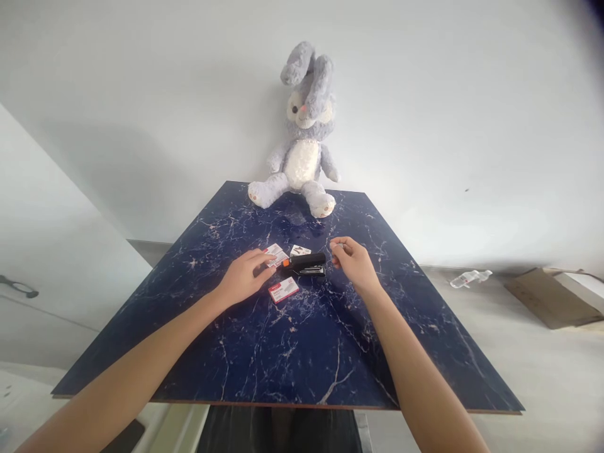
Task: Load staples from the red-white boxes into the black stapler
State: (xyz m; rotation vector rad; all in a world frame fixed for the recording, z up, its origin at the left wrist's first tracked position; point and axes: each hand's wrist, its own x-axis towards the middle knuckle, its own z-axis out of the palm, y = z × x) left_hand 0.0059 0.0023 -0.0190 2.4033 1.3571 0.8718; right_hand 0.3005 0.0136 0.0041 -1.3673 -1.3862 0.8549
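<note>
A black stapler point(306, 260) with an orange part at its left end lies on the blue marbled table point(283, 352). My left hand point(248, 274) is at the stapler's left end, fingers apart, its fingertips by the orange part and over a red and white box point(276, 254). Another red and white box point(284, 290) lies just below the stapler. Behind the stapler is a small white card or packet point(301, 250) with dark marks. To the right of the stapler, my right hand point(352, 259) is closed in a pinch on something small and greyish that I cannot make out.
A grey plush rabbit point(302, 160) sits at the table's far edge against the wall. On the floor to the right are a clear plastic bottle point(465, 279) and an open cardboard box point(552, 296). A dark chair or stool point(278, 431) stands below the near edge.
</note>
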